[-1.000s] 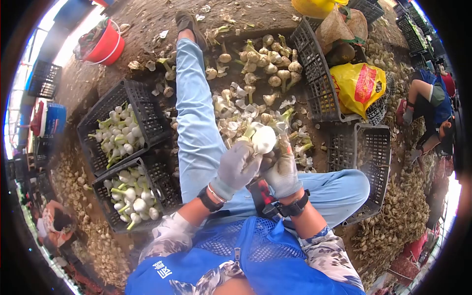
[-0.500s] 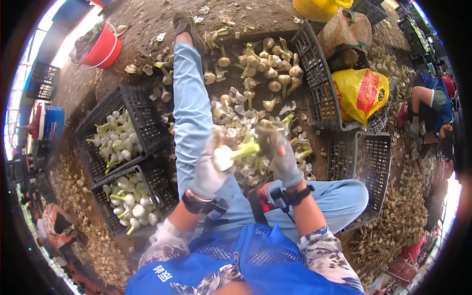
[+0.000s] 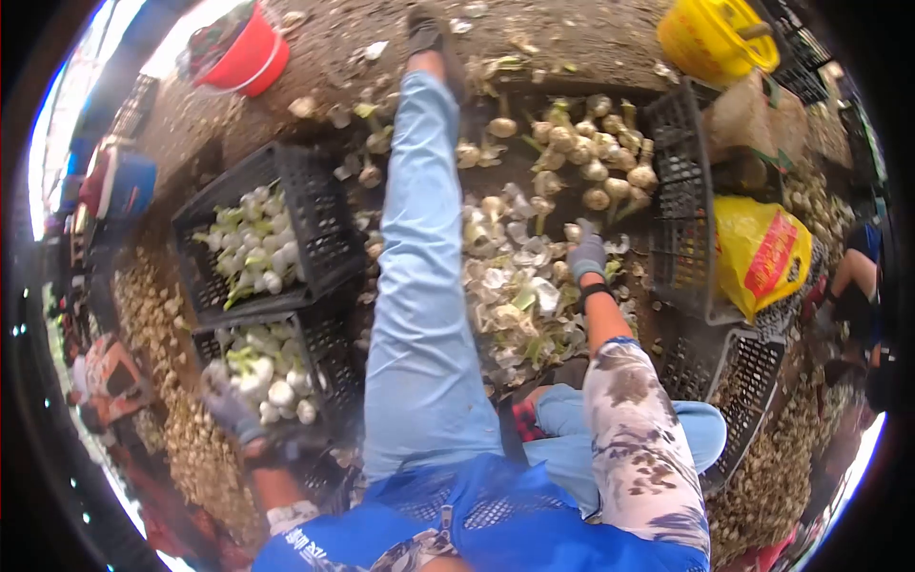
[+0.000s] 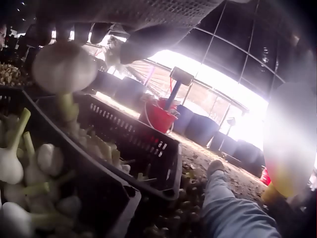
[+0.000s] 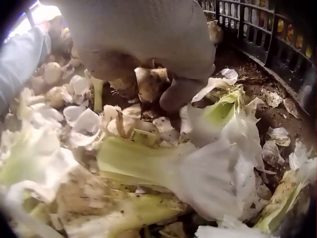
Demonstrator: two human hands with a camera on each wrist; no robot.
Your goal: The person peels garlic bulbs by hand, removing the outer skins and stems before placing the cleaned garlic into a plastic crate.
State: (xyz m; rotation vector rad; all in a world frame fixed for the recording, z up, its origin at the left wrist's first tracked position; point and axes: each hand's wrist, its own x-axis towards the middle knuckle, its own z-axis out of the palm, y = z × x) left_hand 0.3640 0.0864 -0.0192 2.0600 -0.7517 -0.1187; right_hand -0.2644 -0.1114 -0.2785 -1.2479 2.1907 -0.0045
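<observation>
In the head view my gloved left hand (image 3: 229, 408) is at the outer side of the lower left crate of peeled garlic (image 3: 276, 393). The left wrist view has the hand (image 4: 133, 17) above a white bulb (image 4: 64, 67), stem downward, at its fingertips; the thumb stands apart from it. My gloved right hand (image 3: 586, 255) reaches forward to the garlic and husks between the crates. Seen from the right wrist, its fingers and thumb (image 5: 181, 94) are curled around a brown-skinned bulb (image 5: 151, 83), partly hidden. Loose husks (image 5: 213, 173) lie below.
Another crate of white garlic (image 3: 257, 243) stands beyond the left one. Unpeeled bulbs (image 3: 591, 143) lie ahead. On the right are a black crate (image 3: 681, 210), a yellow bag (image 3: 762, 253) and a yellow bucket (image 3: 710, 43). A red bucket (image 3: 250, 57) stands far left.
My hands have parted from in front of my body: the left moved to the left crate with the white bulb, the right forward to the pile. The head view has shifted.
</observation>
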